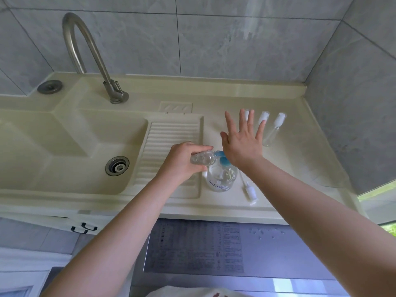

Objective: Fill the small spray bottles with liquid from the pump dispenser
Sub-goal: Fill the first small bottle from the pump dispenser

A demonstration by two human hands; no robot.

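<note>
Left hand (182, 161) grips small bottle (202, 157) tilted at pump spout (218, 153) to catch liquid; right hand (242, 142), fingers spread, presses pump.

Left hand (182, 161) curled (right hand (244, 142) splayed)
</note>
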